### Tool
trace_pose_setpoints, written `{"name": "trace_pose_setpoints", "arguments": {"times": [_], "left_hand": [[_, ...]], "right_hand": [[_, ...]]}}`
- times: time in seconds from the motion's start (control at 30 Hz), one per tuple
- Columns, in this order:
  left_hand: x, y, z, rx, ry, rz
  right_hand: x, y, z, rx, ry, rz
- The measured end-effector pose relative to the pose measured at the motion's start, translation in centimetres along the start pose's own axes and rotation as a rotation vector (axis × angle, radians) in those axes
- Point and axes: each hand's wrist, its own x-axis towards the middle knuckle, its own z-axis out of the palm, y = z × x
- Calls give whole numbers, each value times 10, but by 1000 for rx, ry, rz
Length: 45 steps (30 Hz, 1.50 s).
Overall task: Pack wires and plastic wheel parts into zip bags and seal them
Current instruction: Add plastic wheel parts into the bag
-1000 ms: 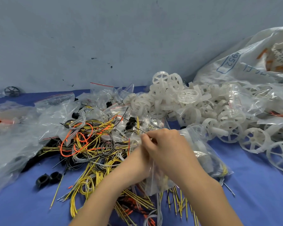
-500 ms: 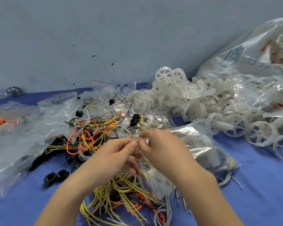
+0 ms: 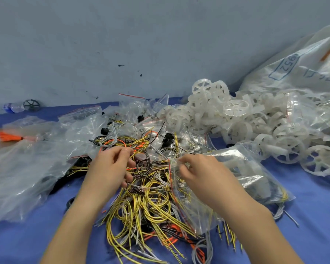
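Note:
A tangled heap of yellow, grey, black and orange wires (image 3: 151,202) lies on the blue table in front of me. My right hand (image 3: 200,174) pinches the red-striped mouth of a clear zip bag (image 3: 242,180) that holds wires and white parts. My left hand (image 3: 111,166) rests on the wire heap with its fingers curled among the loops; whether it grips a wire is unclear. A pile of white plastic wheel parts (image 3: 236,115) lies at the back right.
Empty and filled zip bags (image 3: 84,121) are strewn at the left and back. A large clear plastic sheet (image 3: 17,168) covers the left side, a big white sack (image 3: 303,69) leans against the wall at right. Black rubber rings (image 3: 167,140) lie among the wires.
My hands were together at the bag's mouth; the left hand has let go and moved left onto the wire heap. The right hand still holds the bag.

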Motion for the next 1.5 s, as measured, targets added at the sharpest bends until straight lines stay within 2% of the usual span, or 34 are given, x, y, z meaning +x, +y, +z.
{"name": "trace_pose_setpoints", "arguments": {"times": [0.1,0.17,0.23,0.3,0.4,0.5,0.6,0.8,0.9,0.97,1.03,1.07,1.13,1.2,1.33,1.43,1.5], "left_hand": [[9,-23,-28,141,332,-37],[10,-38,-51,290,449,-149],[4,-52,-71,504,379,-252],[-4,-63,-80,684,215,-304],[-15,-72,-84,738,11,-357],[-24,-76,-82,807,-67,-360],[-27,-78,-84,789,-64,-330],[-28,-79,-94,708,-213,-368],[-31,-71,-100,709,-128,-336],[-31,-54,-103,750,-11,-228],[-33,-28,-93,626,55,-64],[-36,-12,-81,472,23,-6],[-46,17,-48,145,-156,39],[-54,32,-13,-11,-344,36],[-53,37,37,10,-519,48],[-53,37,66,75,-509,52],[-55,36,82,144,-478,156]], "right_hand": [[-2,-1,-1,25,14,-11],[-3,-3,-2,22,25,-15],[-4,-4,-3,10,23,-19],[-6,-5,-3,4,16,-16],[-8,-7,-3,11,16,-5],[-9,-7,-3,20,25,0],[-12,-6,-3,70,45,1],[-6,4,-9,270,134,25],[-7,9,-13,374,184,41],[-10,8,-15,414,240,50],[-11,2,-12,399,301,46],[-13,-2,-9,370,324,38],[-18,-12,-2,269,351,13],[-23,-19,4,165,349,-10],[-26,-19,4,168,369,-1],[-27,-20,2,184,391,0],[-28,-20,2,175,394,-6]]}}
